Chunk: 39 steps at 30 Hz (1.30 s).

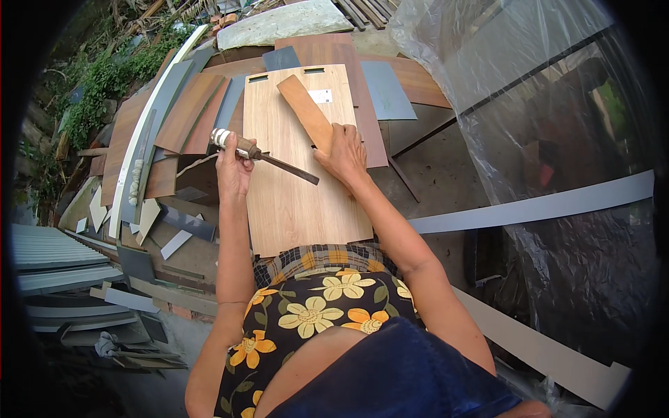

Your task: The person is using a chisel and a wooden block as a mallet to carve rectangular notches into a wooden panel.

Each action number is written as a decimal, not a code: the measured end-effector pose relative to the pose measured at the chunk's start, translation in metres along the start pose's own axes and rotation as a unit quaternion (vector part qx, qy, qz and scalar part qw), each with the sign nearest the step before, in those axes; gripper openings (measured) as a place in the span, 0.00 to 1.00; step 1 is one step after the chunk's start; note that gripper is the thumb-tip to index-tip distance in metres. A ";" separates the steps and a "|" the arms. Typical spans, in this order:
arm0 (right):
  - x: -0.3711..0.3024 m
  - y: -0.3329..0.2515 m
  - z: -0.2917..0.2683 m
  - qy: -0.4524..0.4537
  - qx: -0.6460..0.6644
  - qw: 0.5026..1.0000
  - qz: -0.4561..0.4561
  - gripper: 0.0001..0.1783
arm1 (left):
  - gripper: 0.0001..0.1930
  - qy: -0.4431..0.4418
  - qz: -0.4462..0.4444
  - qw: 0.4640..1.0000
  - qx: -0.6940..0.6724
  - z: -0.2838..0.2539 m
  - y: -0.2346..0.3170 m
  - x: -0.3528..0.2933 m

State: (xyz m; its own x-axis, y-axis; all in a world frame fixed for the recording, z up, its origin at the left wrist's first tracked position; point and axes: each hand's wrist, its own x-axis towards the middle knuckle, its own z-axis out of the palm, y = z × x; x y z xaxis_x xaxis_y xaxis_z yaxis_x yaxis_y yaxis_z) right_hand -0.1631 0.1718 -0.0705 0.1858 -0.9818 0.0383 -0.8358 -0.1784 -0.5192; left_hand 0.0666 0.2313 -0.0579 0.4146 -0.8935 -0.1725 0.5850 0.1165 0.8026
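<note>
One chisel point(289, 168) is held in the left hand point(235, 166), its grip closed around the single wrapped handle; the handle is kept out past the left edge of the board, and the blade is slanted over the wood. Whether the tip is touching cannot be told. One wooden strip point(303, 104) is held at its lower end by the grip of the right hand point(345, 155), near the board's right edge, and is angled toward the upper left. Below both, one pale board point(300, 216) is seen, pierced by two slots point(314, 70) near its far edge and marked by one white label point(320, 96). Open room is left across the board's near half; beyond its right edge, one blue-grey panel point(387, 90) is seen.
</note>
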 end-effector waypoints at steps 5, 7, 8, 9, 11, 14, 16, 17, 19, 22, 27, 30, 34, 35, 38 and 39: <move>-0.013 -0.003 0.001 0.104 0.024 0.992 -0.065 0.40 | 0.16 -0.021 -0.015 0.998 0.060 0.007 -0.002 -0.023; -0.024 -0.013 -0.014 0.125 0.081 0.982 -0.115 0.38 | 0.17 -0.055 -0.030 0.991 0.119 0.006 -0.006 -0.028; -0.031 -0.021 -0.021 0.136 0.140 0.967 -0.162 0.36 | 0.18 -0.048 -0.028 0.989 0.138 0.005 -0.007 -0.029; -0.040 -0.030 -0.026 0.133 0.139 0.967 -0.167 0.36 | 0.18 -0.044 -0.024 0.990 0.134 0.005 -0.009 -0.031; -0.059 -0.046 -0.031 -0.060 0.273 0.947 -0.161 0.34 | 0.18 -0.054 -0.018 0.989 0.136 0.003 -0.012 -0.035; -0.079 -0.055 -0.027 -0.147 0.278 0.934 -0.170 0.36 | 0.18 -0.061 -0.002 0.990 0.129 0.007 -0.021 -0.042; -0.087 -0.058 -0.023 -0.173 0.313 0.920 -0.158 0.36 | 0.19 -0.061 0.009 0.988 0.140 0.010 -0.027 -0.046; -0.088 -0.055 -0.023 -0.174 0.313 0.924 -0.136 0.33 | 0.19 -0.060 0.013 0.987 0.148 0.014 -0.029 -0.049; -0.087 -0.042 -0.010 -0.145 0.322 0.926 -0.137 0.31 | 0.20 -0.072 -0.009 0.983 0.169 0.016 -0.031 -0.053; -0.090 -0.036 -0.007 -0.151 0.301 0.930 -0.147 0.30 | 0.20 -0.069 -0.013 0.982 0.174 0.013 -0.041 -0.056; -0.096 -0.033 -0.006 -0.151 0.242 0.948 -0.142 0.28 | 0.20 -0.080 -0.001 0.971 0.224 0.010 -0.052 -0.066; -0.097 -0.030 -0.001 -0.172 0.255 0.945 -0.112 0.29 | 0.18 -0.073 0.003 0.973 0.218 0.005 -0.064 -0.065; -0.099 -0.028 0.009 -0.154 0.251 0.950 -0.108 0.28 | 0.16 -0.065 0.009 0.972 0.224 0.004 -0.072 -0.064; -0.100 -0.027 0.012 -0.147 0.250 0.951 -0.104 0.28 | 0.15 -0.072 0.031 0.971 0.225 0.002 -0.075 -0.063; -0.104 -0.030 0.012 -0.145 0.272 0.943 -0.121 0.25 | 0.14 -0.066 0.020 0.969 0.236 0.001 -0.076 -0.064; -0.105 -0.031 0.011 -0.147 0.279 0.943 -0.112 0.25 | 0.14 -0.062 0.022 0.969 0.237 0.002 -0.073 -0.066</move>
State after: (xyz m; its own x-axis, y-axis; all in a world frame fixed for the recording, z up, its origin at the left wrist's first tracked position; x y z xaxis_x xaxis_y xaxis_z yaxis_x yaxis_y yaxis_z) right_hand -0.1514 0.2813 -0.0677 0.5286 -0.8489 0.0054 -0.3727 -0.2377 -0.8970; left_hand -0.0049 0.2814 -0.1044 0.3281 -0.9407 -0.0863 0.1707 -0.0309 0.9848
